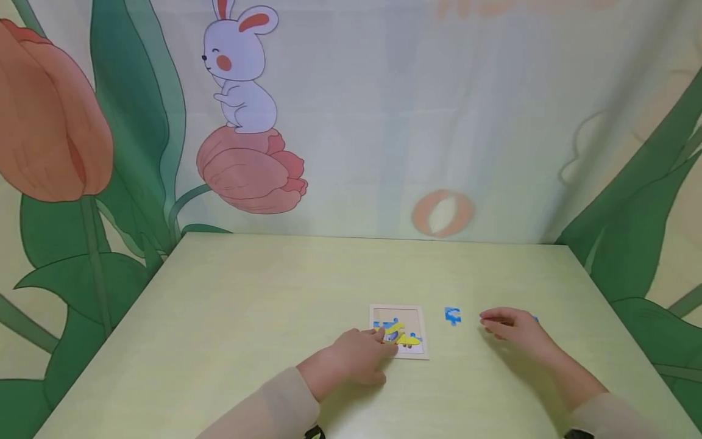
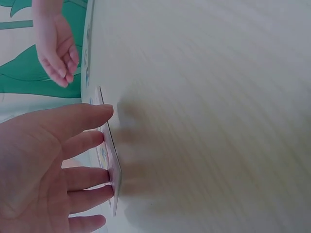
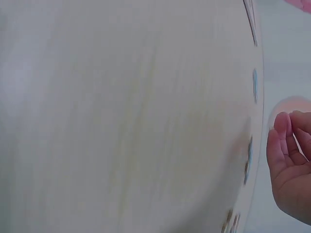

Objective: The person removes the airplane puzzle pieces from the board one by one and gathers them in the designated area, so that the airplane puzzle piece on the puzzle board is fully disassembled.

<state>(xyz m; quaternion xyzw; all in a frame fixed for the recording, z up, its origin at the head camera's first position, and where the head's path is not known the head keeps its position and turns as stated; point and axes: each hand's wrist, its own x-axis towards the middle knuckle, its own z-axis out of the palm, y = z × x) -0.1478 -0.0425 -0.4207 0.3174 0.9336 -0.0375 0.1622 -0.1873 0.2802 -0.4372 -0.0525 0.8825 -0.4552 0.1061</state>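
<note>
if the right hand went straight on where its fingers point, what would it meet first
Probably the loose blue puzzle piece, lying between the right hand and the framed puzzle; the hand looks raised, though, so it might pass above.

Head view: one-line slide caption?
Left hand touches a pale, square-framed jigsaw tray holding blue-and-yellow pieces; right hand hovers right of a loose, flat, blue-and-white jigsaw piece.

No words, brands or numbers can be read. High on the pale printed fabric backdrop (image 1: 351,91) at the far side, right of centre, faint orange letter-like shapes (image 1: 463,7) are cut off by the upper edge, too blurred to identify. Lower down, whether an orange oval ring with a white centre (image 1: 422,213) is lettering cannot be told.
</note>
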